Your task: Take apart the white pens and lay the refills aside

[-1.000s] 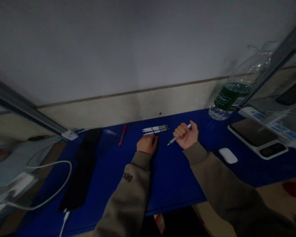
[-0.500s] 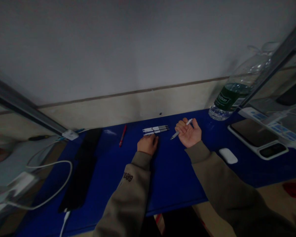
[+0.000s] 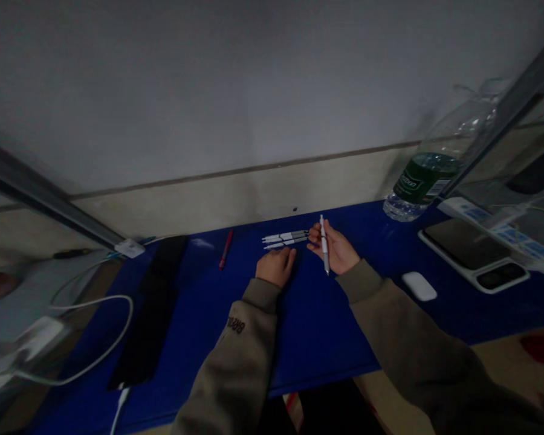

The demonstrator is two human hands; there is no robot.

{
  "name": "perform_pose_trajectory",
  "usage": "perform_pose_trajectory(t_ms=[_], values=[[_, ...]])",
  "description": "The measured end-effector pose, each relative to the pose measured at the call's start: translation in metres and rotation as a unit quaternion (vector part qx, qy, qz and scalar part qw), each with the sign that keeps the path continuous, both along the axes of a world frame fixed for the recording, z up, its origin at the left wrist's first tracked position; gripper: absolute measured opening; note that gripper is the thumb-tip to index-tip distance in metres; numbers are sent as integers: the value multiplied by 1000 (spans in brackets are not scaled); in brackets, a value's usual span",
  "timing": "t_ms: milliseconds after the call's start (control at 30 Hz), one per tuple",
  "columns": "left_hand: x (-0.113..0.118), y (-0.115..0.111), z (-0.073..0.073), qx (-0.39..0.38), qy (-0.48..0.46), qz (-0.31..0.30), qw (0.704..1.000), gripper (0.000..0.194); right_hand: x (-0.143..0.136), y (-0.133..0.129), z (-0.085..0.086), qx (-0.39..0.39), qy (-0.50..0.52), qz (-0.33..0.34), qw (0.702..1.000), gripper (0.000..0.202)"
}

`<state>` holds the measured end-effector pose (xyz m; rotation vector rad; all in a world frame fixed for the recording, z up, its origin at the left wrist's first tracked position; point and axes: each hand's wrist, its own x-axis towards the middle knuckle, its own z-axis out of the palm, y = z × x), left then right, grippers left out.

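Note:
A white and grey pen stands nearly upright in the picture, held in the fingers of my right hand. Several similar white pens lie side by side on the blue tabletop, between my hands and the wall. My left hand rests on the table just in front of these pens, its fingers curled, with nothing seen in it. Farther left lies a red pen, touched by neither hand.
At the right are a large clear bottle with a green label, a scale, a power strip and a white mouse-like object. Dark flat objects and a white cable lie left.
My right hand has turned from palm up and moved left, bringing its pen from slanted to nearly upright. My left hand has shifted slightly right.

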<state>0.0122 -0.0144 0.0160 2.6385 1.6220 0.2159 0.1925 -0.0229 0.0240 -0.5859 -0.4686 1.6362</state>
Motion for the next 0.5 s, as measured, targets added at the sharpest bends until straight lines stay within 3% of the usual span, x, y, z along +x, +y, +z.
perform_pose_trajectory(t_ms=[333,500], values=[[1,-1,1,-14,2,5,1000,57,6,4,-3,-59,-32,-33,997,31],[1,-1,3,-21,-7,15,1000,55,7,4,-4,-39,-58,-26,997,33]])
